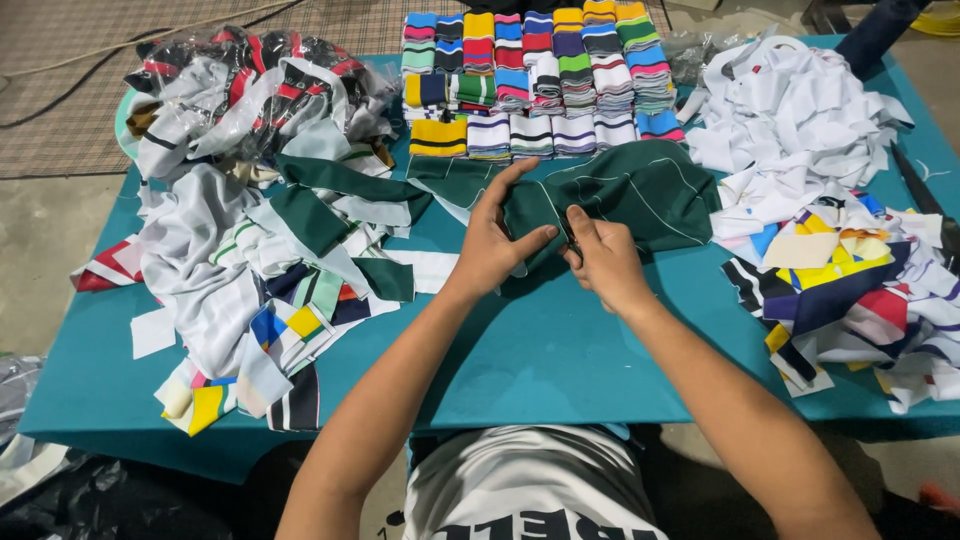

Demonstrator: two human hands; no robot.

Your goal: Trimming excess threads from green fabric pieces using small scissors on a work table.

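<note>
The teal table (560,350) carried fabric heaps at both side edges. Near its far edge lay the dark green cloth (640,190), pinched by the left hand (490,245) and right hand (605,260), fingers closed on its fold.

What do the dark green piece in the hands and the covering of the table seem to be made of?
The dark green piece looks like a thin, soft knit or jersey fabric: it folds and creases loosely under the left hand and right hand, with fine pale lines across it. The teal table covering seems a smooth, matte cloth, lying flat with faint wrinkles; its exact fibre cannot be told.
</note>
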